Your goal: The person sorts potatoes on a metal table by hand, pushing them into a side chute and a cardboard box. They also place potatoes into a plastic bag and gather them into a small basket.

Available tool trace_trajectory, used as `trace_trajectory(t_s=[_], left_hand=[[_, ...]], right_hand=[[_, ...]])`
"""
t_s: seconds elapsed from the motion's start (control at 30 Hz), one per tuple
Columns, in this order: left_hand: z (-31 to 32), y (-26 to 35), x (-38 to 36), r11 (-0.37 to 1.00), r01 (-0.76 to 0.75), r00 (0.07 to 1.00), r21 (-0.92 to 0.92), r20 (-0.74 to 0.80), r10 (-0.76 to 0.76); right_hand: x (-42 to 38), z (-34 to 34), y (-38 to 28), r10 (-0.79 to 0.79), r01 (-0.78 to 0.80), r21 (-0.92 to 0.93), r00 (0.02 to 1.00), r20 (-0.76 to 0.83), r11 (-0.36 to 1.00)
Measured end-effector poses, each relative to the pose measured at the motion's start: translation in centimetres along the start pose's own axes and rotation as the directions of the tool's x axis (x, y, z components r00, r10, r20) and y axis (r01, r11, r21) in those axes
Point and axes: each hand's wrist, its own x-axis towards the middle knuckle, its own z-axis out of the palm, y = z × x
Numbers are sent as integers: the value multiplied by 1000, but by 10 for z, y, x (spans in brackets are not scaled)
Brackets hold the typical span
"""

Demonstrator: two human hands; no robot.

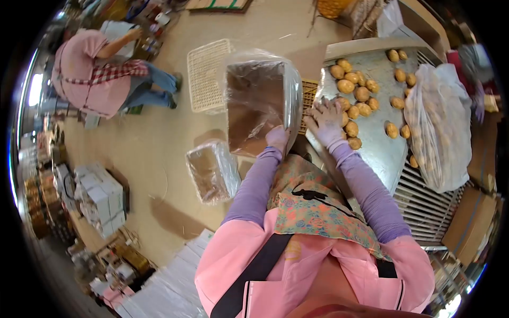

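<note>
My left hand [278, 139] is closed at the near right edge of a brown box [257, 90], gripping the clear plastic liner [293, 98] that hangs over its sides. The box looks bare inside apart from the liner. To the right, my right hand [324, 121] lies with fingers spread at the left edge of a metal sorting table [379, 132]. Its fingertips are right beside a cluster of round yellow-brown potatoes [361, 94]. More potatoes [391, 130] are scattered farther right. Both hands wear light gloves under purple sleeves.
A large plastic bag [440, 127] of potatoes lies over the roller section [429, 206]. A second lined box [212, 172] and a cream crate [208, 74] are on the floor. At upper left a person [95, 74] in pink stands; stacked white cartons [101, 196] are below.
</note>
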Motion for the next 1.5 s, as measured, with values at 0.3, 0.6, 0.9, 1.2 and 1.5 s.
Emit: trace_trajectory(t_s=[0.3, 0.6, 0.9, 1.2, 1.5], left_hand=[[27, 60, 60, 849, -523, 809, -67, 272, 520], [-62, -11, 99, 975, 64, 935, 214, 330, -134], [15, -85, 171, 930, -270, 893, 251, 425, 145], [-6, -116, 217, 945, -214, 860, 247, 506, 62], [-127, 205, 99, 375, -829, 373, 415, -90, 923]], right_hand=[[-16, -2, 6, 102, -108, 118, 993, 56, 987], [-16, -8, 3, 183, -182, 160, 983, 12, 970], [-36, -1, -1, 302, -296, 194, 953, -4, 935], [-84, -16, 13, 310, -299, 237, 951, -10, 924], [-188, -49, 71, 436, -393, 272, 892, -118, 878]])
